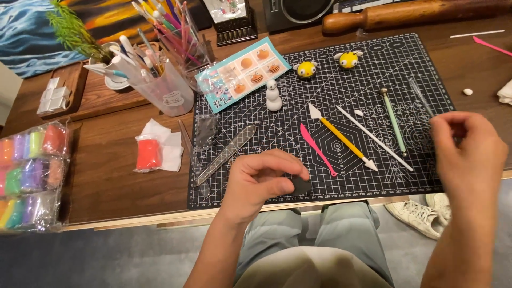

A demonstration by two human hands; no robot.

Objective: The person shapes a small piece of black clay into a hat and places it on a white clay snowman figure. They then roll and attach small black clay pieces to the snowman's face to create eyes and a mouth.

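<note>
You are sitting at a big black cutting mat [373,80] on the table. Your left hand [264,178] is curling around a lump of black clay [301,185] at the mat's near edge. Your right hand [466,154] is hovering loosely curled, and I cannot tell if it is pinching anything.

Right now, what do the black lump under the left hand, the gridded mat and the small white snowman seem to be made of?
Black lump: looks like soft modelling clay, matte, rounded edges, pressed under the left hand.
Gridded mat: probably flexible plastic or rubber cutting mat, flat, dark, low sheen, printed white lines.
White snowman: apparently the same kind of clay, smooth, matte, hand-shaped balls stacked upright.
</note>
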